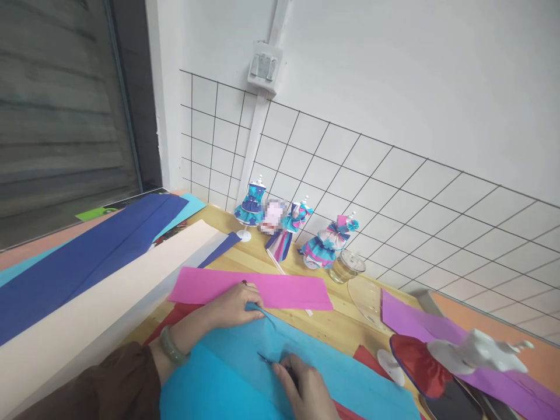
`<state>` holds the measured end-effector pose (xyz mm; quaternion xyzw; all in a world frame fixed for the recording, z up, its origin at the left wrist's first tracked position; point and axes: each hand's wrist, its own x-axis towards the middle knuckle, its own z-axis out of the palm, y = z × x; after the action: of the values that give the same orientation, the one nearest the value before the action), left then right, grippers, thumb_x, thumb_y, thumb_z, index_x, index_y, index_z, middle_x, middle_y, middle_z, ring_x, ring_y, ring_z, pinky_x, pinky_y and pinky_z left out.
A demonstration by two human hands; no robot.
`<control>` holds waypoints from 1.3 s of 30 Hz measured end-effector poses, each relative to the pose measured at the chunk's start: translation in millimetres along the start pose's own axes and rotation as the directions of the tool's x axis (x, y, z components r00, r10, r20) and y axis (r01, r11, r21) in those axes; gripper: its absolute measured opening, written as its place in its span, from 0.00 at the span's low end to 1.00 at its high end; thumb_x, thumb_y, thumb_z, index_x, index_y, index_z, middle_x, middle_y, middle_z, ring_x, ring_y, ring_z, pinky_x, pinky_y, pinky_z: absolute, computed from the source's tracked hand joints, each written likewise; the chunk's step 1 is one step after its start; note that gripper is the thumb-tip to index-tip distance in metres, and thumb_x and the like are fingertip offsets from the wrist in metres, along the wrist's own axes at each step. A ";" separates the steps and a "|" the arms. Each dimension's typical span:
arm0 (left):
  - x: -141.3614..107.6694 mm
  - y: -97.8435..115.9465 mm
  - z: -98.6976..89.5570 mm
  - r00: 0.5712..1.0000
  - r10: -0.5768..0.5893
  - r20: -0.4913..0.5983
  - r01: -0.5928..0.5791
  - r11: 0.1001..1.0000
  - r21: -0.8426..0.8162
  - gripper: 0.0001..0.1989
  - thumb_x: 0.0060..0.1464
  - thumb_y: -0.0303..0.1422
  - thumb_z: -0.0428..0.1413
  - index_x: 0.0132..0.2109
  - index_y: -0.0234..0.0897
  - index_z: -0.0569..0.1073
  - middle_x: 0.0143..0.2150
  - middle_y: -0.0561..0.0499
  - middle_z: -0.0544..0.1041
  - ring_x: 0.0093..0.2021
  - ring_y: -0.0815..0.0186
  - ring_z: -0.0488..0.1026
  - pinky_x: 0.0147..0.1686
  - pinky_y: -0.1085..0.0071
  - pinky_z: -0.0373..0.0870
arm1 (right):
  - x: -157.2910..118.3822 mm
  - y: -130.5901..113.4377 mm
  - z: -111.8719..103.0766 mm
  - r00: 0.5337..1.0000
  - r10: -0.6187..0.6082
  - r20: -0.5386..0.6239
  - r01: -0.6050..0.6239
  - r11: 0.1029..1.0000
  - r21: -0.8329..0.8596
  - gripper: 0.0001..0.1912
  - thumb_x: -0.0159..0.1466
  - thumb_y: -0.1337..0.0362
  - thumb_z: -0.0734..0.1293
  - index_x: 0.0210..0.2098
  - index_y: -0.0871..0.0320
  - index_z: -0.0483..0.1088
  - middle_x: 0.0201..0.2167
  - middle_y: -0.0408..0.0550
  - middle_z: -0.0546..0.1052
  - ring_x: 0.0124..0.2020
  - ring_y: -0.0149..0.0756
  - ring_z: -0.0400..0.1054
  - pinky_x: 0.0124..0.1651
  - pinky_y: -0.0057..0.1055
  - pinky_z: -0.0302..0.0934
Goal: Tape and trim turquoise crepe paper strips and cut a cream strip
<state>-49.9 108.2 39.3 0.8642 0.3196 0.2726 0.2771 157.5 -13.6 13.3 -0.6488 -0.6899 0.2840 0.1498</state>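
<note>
A large sheet of blue crepe-like material point(350, 373) lies across the near part of the table. My left hand point(236, 303), with a ring and a bangle on its wrist, pinches the sheet's upper edge. Dark, thin-tipped scissors point(263, 357) are held in my right hand point(306, 385), their tips over the blue sheet. The handles are mostly hidden by my fingers. Just beyond my left hand lies a pink strip point(289, 290), and red material point(175, 318) shows beneath.
Three small dressed forms point(256, 204) and a glass point(347, 266) stand along the wall. Long navy point(100, 251) and cream sheets point(114, 286) lie at the left. At the right, a white mannequin with a red skirt point(420, 361) lies tipped near a purple sheet point(420, 321).
</note>
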 end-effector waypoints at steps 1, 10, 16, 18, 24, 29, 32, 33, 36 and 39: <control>0.0 -0.5 0.2 1.000 0.001 0.000 -0.001 1.000 0.000 0.07 0.51 0.37 0.58 0.31 0.38 0.75 0.31 0.52 0.77 0.37 0.65 0.71 0.41 0.70 0.62 | 0.0 0.2 0.5 1.000 -0.003 -0.010 0.003 1.000 0.001 0.26 0.63 0.42 0.50 0.28 0.55 0.66 0.26 0.46 0.76 0.28 0.37 0.68 0.32 0.28 0.54; 0.2 -2.4 1.9 1.000 0.005 -0.003 -0.005 1.000 0.005 0.04 0.50 0.34 0.60 0.32 0.38 0.75 0.31 0.53 0.77 0.36 0.66 0.70 0.40 0.70 0.61 | 0.1 -4.7 0.7 0.999 -0.017 -0.042 0.018 1.000 0.017 0.26 0.62 0.42 0.51 0.27 0.56 0.66 0.23 0.45 0.75 0.26 0.36 0.67 0.29 0.28 0.52; -0.5 -0.5 0.7 1.000 -0.005 -0.007 0.005 1.000 0.007 0.04 0.49 0.33 0.61 0.31 0.37 0.76 0.31 0.53 0.77 0.36 0.66 0.70 0.40 0.70 0.61 | 4.4 -14.0 0.6 1.000 -0.013 -0.010 0.013 1.000 0.010 0.25 0.63 0.43 0.51 0.28 0.55 0.66 0.26 0.46 0.76 0.29 0.37 0.68 0.31 0.28 0.53; -0.6 -0.2 0.2 1.000 -0.006 -0.007 0.006 1.000 0.007 0.04 0.49 0.33 0.61 0.31 0.37 0.76 0.31 0.53 0.77 0.36 0.66 0.70 0.41 0.70 0.61 | 5.3 -15.9 1.1 1.000 -0.014 -0.014 0.014 1.000 0.008 0.25 0.63 0.44 0.52 0.28 0.55 0.66 0.25 0.46 0.76 0.29 0.37 0.68 0.31 0.28 0.53; -1.0 -0.7 -0.4 1.000 -0.003 -0.005 0.003 1.000 0.007 0.03 0.49 0.32 0.61 0.32 0.38 0.76 0.32 0.54 0.77 0.37 0.66 0.71 0.42 0.70 0.60 | 4.7 -14.7 3.3 0.999 -0.025 -0.043 0.026 0.999 0.019 0.27 0.63 0.42 0.50 0.27 0.55 0.67 0.25 0.46 0.76 0.28 0.37 0.69 0.31 0.28 0.53; -0.9 -0.6 -0.8 1.000 0.007 -0.005 -0.007 1.000 0.008 0.04 0.49 0.33 0.60 0.32 0.38 0.76 0.31 0.54 0.78 0.37 0.66 0.71 0.41 0.70 0.61 | 4.8 -15.5 6.3 0.998 -0.038 -0.050 0.038 0.999 0.000 0.28 0.62 0.41 0.50 0.27 0.56 0.67 0.22 0.46 0.75 0.26 0.36 0.68 0.29 0.28 0.53; -1.0 -0.1 -1.1 1.000 0.013 -0.007 -0.013 1.000 0.007 0.04 0.50 0.34 0.59 0.32 0.39 0.76 0.31 0.54 0.78 0.37 0.66 0.70 0.41 0.70 0.61 | 6.3 -20.3 7.8 0.998 -0.036 -0.059 0.036 0.999 0.000 0.27 0.62 0.41 0.51 0.28 0.56 0.67 0.23 0.46 0.75 0.26 0.36 0.68 0.29 0.27 0.53; -1.0 0.1 -1.2 1.000 0.014 -0.007 -0.014 1.000 0.007 0.04 0.50 0.34 0.59 0.32 0.39 0.76 0.31 0.53 0.78 0.37 0.65 0.70 0.41 0.70 0.61 | 6.9 -22.4 8.1 0.998 -0.035 -0.059 0.035 0.999 -0.002 0.27 0.62 0.41 0.51 0.28 0.56 0.67 0.23 0.46 0.75 0.27 0.36 0.68 0.30 0.28 0.54; -1.3 0.7 -1.6 1.000 0.012 -0.008 -0.012 1.000 0.004 0.04 0.50 0.34 0.59 0.32 0.39 0.76 0.31 0.53 0.78 0.37 0.65 0.70 0.41 0.70 0.62 | 8.8 -28.9 8.3 0.998 -0.038 -0.053 0.038 0.999 -0.007 0.27 0.62 0.41 0.50 0.28 0.55 0.66 0.23 0.45 0.76 0.27 0.37 0.68 0.30 0.28 0.53; -1.8 0.9 -2.1 1.000 0.004 -0.009 -0.004 1.000 0.003 0.04 0.49 0.33 0.60 0.33 0.38 0.76 0.32 0.53 0.78 0.37 0.65 0.71 0.41 0.70 0.62 | 10.4 -32.6 7.9 0.998 -0.043 -0.056 0.042 0.999 -0.015 0.27 0.63 0.41 0.50 0.27 0.55 0.66 0.23 0.45 0.76 0.26 0.36 0.68 0.30 0.28 0.53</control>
<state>-52.1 107.0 40.8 0.8640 0.3196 0.2764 0.2738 125.3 -4.9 24.4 -0.6428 -0.7009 0.2578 0.1709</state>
